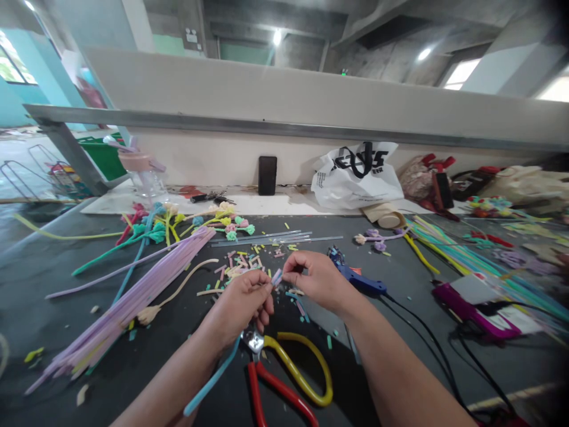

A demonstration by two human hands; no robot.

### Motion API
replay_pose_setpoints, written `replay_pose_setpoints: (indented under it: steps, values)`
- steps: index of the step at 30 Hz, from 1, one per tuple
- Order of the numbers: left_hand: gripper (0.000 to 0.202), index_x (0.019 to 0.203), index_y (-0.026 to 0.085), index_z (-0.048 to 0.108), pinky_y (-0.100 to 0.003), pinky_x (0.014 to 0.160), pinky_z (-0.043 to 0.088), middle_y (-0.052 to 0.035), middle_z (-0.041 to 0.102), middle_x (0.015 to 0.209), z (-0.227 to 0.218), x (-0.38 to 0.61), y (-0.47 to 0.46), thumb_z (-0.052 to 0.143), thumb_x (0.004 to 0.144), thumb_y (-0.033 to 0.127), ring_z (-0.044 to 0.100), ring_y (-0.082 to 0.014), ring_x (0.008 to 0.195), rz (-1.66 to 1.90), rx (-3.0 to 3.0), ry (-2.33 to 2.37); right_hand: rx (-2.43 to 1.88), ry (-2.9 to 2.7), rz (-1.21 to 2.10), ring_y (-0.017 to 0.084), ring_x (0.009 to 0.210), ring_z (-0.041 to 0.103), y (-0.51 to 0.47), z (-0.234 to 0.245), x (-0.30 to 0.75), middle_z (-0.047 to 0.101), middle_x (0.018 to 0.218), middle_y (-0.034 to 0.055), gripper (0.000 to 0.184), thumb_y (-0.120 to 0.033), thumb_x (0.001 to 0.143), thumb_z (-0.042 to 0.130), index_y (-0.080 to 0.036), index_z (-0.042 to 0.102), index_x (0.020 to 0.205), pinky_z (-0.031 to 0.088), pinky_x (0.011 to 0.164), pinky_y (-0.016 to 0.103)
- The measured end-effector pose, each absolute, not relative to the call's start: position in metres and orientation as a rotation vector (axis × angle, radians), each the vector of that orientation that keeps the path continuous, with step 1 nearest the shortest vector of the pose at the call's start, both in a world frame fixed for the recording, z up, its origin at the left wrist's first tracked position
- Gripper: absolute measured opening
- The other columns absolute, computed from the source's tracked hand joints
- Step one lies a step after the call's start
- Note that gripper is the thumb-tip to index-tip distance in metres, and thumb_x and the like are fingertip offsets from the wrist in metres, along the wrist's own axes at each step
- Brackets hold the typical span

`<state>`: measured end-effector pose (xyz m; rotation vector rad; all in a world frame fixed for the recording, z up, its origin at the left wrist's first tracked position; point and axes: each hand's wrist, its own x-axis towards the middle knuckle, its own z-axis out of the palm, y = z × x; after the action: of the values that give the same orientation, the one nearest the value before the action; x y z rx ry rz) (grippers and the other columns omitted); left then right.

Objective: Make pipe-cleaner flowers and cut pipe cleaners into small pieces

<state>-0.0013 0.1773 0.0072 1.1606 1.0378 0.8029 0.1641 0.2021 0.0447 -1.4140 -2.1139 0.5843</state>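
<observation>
My left hand (251, 296) is closed, fingertips pinched together, and a light-blue pipe cleaner (211, 379) trails down from it towards me. Between both hands sits a short lilac and pale-blue piece of pipe cleaner (277, 277). Fingertips of my right hand (313, 277) pinch at its right side. Part of the grip is hidden by the fingers. Just below the left hand lie red-handled pliers (255, 385) and a yellow loop handle (326, 379). Short cut pieces (242, 261) in several colours are scattered behind the hands.
A lilac pipe cleaner bundle (146, 290) lies left, near made flower shapes (155, 231). A blue glue gun (364, 284) with a cable is right of my right hand. Clear sticks (275, 237), a phone (267, 176), a white bag (355, 178) and a purple box (475, 308) are farther off.
</observation>
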Motion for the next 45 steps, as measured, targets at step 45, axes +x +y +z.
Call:
replay_pose_setpoints:
  steps: [45]
  values:
    - [0.011, 0.075, 0.018, 0.049, -0.016, 0.034, 0.04, 0.0056, 0.052, 0.051, 0.0064, -0.0062, 0.1786, 0.05, 0.074, 0.029, 0.047, -0.0066, 0.037, 0.849, 1.167, 1.028, -1.321, -1.972, 0.829, 0.012, 0.063, 0.051, 0.2044, 0.0379, 0.1656, 0.058, 0.068, -0.0011, 0.008, -0.017, 0.068, 0.062, -0.017, 0.058, 0.075, 0.041, 0.059, 0.023]
